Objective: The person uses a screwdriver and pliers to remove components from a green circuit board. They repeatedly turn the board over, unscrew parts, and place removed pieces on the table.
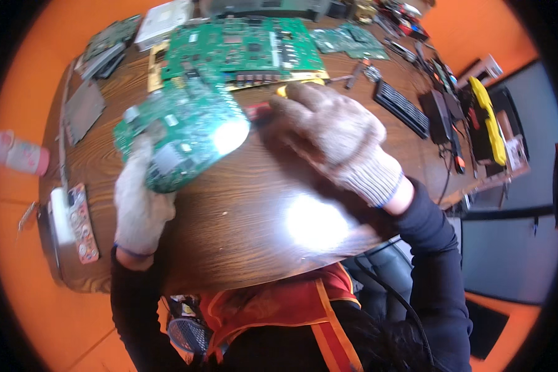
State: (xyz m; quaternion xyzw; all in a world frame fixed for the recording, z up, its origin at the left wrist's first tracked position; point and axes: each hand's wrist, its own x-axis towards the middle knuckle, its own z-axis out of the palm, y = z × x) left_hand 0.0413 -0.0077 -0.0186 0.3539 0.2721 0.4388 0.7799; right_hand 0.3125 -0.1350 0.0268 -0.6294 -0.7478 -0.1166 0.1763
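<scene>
My left hand [144,208], in a pale knit glove, grips a green circuit board [195,133] by its lower left edge. The board is tilted above the table, with chips on its face and a bright glare at its right side. Knuckles up, my right hand [332,127] is curled just right of the board in a soiled work glove. Its fingertips are hidden. Beside them show a yellow tool handle [283,91] and a small red piece [258,110]; whether the hand grips either is unclear.
On the wooden table [242,235] lies a large green board [242,46] at the back, with smaller boards [348,41] beside it. A black bar-shaped object [401,109] and cables lie right; metal plates [85,111] and a patterned strip [82,223] lie left.
</scene>
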